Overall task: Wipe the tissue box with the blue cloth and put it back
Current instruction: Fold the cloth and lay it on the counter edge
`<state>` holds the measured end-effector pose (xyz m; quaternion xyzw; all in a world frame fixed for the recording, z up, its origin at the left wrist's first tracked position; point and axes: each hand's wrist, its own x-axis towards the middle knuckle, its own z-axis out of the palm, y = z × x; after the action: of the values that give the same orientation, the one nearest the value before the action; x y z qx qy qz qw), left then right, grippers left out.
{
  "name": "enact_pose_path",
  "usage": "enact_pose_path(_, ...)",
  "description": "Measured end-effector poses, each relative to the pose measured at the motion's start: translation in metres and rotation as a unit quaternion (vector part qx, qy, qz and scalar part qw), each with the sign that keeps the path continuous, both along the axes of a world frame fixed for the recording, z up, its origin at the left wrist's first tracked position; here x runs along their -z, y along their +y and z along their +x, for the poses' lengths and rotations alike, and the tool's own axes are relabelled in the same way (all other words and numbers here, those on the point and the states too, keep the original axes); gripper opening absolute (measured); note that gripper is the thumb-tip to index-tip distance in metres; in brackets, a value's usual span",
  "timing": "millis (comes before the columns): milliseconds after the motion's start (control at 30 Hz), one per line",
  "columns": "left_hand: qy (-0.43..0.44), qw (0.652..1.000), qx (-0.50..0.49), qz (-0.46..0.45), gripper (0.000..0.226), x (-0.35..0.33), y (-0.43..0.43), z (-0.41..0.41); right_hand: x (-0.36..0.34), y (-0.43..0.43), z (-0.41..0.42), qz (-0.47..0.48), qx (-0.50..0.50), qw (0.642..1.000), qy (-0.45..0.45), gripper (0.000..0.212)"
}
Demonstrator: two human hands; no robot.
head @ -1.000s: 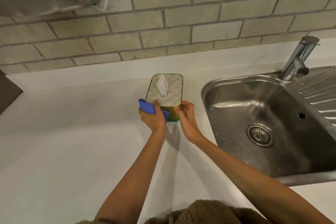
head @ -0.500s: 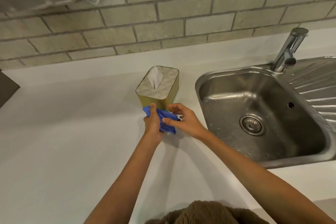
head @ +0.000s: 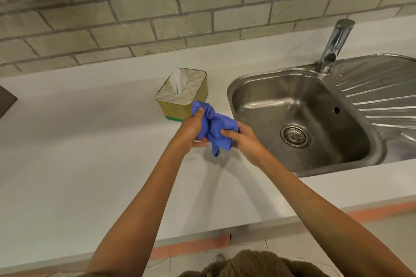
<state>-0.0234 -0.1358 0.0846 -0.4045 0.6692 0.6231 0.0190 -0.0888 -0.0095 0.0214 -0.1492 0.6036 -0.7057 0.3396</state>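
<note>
The tissue box, gold-sided with a quilted white top, a green base strip and a tissue sticking up, stands on the white counter left of the sink. Just in front of it, above the counter, both hands hold the crumpled blue cloth. My left hand grips its left end, thumb on top. My right hand pinches its right side. Neither hand touches the box; a corner of the cloth overlaps the box's near right edge in view.
A steel sink with a drain and a ribbed draining board lies to the right, with a tap behind it. A brick wall rises behind the counter. A dark object sits at the far left edge.
My right hand let go of the tissue box and took the cloth together with my left. Both hands drew back toward me and lifted; the box stays standing on the counter.
</note>
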Motion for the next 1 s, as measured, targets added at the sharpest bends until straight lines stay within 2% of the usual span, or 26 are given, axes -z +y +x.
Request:
enact_pose_path(167, -0.003, 0.974, 0.062, -0.219, 0.055, -0.01, 0.001, -0.004, 0.009, 0.031, -0.009, -0.023, 0.054, 0.996, -0.069, 0.02)
enact_pose_path(233, 0.019, 0.965, 0.089, -0.248, 0.052, -0.02, 0.002, -0.007, 0.011, 0.04, -0.011, -0.017, 0.075, 0.992, -0.097, 0.009)
enact_pose_path(400, 0.081, 0.948, 0.219, -0.217, 0.023, -0.048, 0.016, -0.018, 0.012, 0.048, -0.013, 0.018, 0.093, 0.982, -0.165, 0.006)
enact_pose_path(533, 0.089, 0.929, 0.284, -0.219, 0.033, -0.07, 0.034, -0.028, 0.007, 0.053, -0.011, -0.007, 0.081, 0.972, -0.219, 0.009)
enact_pose_path(700, 0.135, 0.942, 0.276, -0.136, 0.027, -0.081, 0.046, -0.036, 0.006, 0.066, -0.012, -0.109, 0.02, 0.958, -0.266, 0.047)
enact_pose_path(767, 0.143, 0.948, 0.261, -0.111, 0.032, -0.078, 0.046, -0.037, 0.008, 0.074, -0.012, -0.138, 0.005, 0.947, -0.291, 0.053)
enact_pose_path(900, 0.147, 0.955, 0.254, -0.033, 0.032, -0.064, 0.044, -0.035, 0.009, 0.088, -0.021, -0.126, 0.086, 0.944, -0.292, 0.032)
enact_pose_path(1000, 0.149, 0.963, 0.223, 0.04, 0.031, -0.05, 0.05, -0.029, 0.002, 0.105, -0.033, -0.062, 0.13, 0.964, -0.224, 0.025)
